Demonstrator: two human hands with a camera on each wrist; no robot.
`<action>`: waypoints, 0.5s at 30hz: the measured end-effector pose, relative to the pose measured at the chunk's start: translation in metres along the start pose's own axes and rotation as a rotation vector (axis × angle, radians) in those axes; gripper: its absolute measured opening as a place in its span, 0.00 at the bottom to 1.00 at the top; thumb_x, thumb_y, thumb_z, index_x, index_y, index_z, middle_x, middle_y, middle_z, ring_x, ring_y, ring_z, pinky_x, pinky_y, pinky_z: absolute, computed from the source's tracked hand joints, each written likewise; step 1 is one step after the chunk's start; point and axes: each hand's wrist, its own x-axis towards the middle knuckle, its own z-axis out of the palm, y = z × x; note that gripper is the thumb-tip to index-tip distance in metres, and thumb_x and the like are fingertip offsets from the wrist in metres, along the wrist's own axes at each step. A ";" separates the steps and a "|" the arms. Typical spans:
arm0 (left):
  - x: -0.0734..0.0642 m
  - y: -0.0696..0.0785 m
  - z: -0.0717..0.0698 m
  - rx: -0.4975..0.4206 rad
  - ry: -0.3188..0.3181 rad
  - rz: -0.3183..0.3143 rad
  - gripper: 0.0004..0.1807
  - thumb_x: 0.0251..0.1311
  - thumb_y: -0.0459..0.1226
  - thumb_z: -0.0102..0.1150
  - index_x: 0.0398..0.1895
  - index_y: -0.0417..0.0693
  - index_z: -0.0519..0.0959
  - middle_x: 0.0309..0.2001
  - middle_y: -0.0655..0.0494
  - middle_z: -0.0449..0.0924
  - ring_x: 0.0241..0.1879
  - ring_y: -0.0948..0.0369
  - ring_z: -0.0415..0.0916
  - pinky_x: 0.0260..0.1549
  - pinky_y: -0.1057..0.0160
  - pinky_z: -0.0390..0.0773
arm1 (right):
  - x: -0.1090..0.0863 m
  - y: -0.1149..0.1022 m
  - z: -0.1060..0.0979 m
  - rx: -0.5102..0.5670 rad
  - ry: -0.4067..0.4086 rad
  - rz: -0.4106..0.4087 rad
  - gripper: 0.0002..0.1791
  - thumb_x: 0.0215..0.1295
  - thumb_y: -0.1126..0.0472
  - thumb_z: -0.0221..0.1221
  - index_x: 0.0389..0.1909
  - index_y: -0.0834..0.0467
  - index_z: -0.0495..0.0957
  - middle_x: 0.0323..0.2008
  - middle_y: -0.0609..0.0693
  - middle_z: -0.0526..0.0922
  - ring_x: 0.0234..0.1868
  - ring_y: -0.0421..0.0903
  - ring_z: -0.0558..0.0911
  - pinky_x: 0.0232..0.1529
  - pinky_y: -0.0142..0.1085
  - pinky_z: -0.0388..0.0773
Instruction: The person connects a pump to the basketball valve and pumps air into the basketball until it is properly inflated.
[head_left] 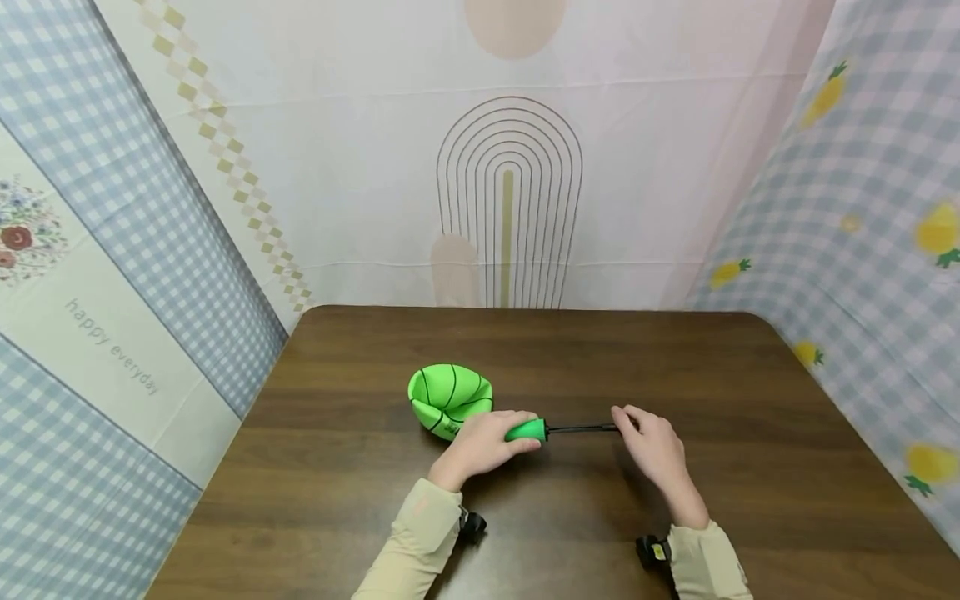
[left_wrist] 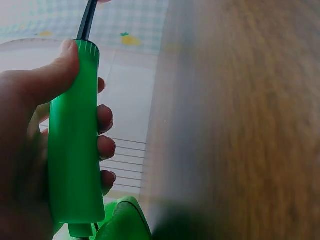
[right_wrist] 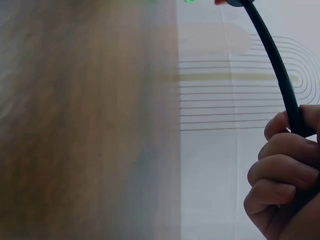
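My left hand [head_left: 486, 442] grips the green barrel of a hand pump [head_left: 529, 430]. In the left wrist view the fingers curl round that barrel [left_wrist: 75, 145], with the thumb near its black-rimmed top. The pump's thin black rod [head_left: 579, 429] is drawn out toward the right. At its far end my right hand [head_left: 654, 446] holds the black handle, which the curled fingers mostly hide. A crumpled, partly deflated green ball [head_left: 452, 387] with black lines lies by the left hand. In the left wrist view the ball [left_wrist: 125, 222] sits at the pump's lower end; their join is not clear.
A brown wooden table [head_left: 360, 517] lies beneath both hands. Behind it hangs a pale patterned cloth [head_left: 360, 192]. Blue checked cloths hang on the left [head_left: 210, 275] and right [head_left: 862, 333]. Each wrist wears a small black camera, one on the left [head_left: 472, 527] and another on the right [head_left: 651, 552].
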 end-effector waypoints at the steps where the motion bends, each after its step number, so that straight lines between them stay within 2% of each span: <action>1: 0.000 0.001 0.000 0.006 0.000 0.004 0.24 0.64 0.58 0.52 0.59 0.62 0.77 0.53 0.64 0.83 0.47 0.65 0.81 0.42 0.63 0.76 | -0.001 0.002 0.000 0.005 -0.007 0.000 0.26 0.75 0.44 0.43 0.17 0.54 0.62 0.14 0.45 0.57 0.16 0.41 0.56 0.21 0.33 0.50; 10: 0.003 0.003 0.002 0.001 -0.009 -0.013 0.25 0.64 0.57 0.52 0.60 0.59 0.77 0.55 0.63 0.82 0.50 0.63 0.81 0.45 0.62 0.76 | -0.003 0.002 0.007 0.036 0.058 0.024 0.25 0.75 0.48 0.43 0.17 0.54 0.62 0.14 0.46 0.59 0.16 0.42 0.59 0.22 0.34 0.53; 15: 0.004 0.004 0.002 0.013 -0.013 -0.033 0.25 0.65 0.57 0.52 0.60 0.59 0.77 0.56 0.63 0.81 0.52 0.63 0.81 0.47 0.60 0.76 | -0.001 -0.003 0.011 0.023 0.034 0.023 0.23 0.76 0.50 0.41 0.19 0.55 0.62 0.15 0.46 0.60 0.17 0.42 0.60 0.21 0.34 0.53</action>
